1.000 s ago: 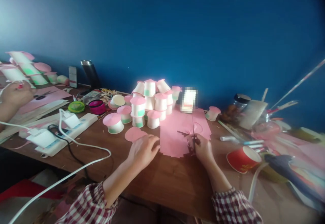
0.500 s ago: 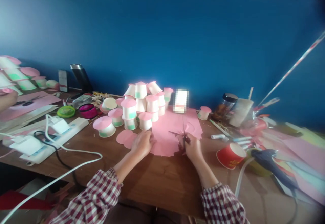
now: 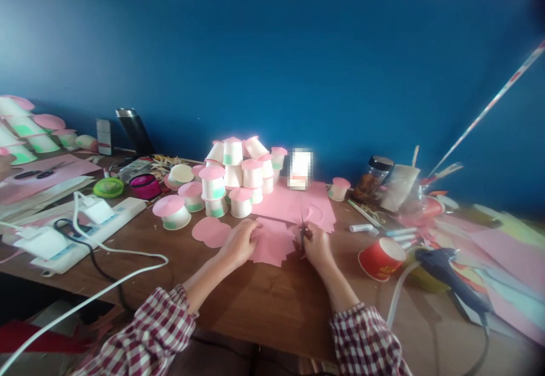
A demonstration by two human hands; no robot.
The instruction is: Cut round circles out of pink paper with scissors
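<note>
Looks like the paper-cutting step, on a brown surface (image 3: 272, 302)
Cup pile (image 3: 213, 186) at the back, pink sheet (image 3: 275, 242) in front between the hands; left hand (image 3: 239, 242) pinched on its left edge, right hand (image 3: 318, 246) clamped round dark scissors (image 3: 303, 230) at its right. I'd say the next snip calls for steady paper and lined-up blades

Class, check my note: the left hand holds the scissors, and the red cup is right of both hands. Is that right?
Not quite: the head view shows the scissors in the right hand, not the left hand. The red cup is indeed right of both hands.
</note>
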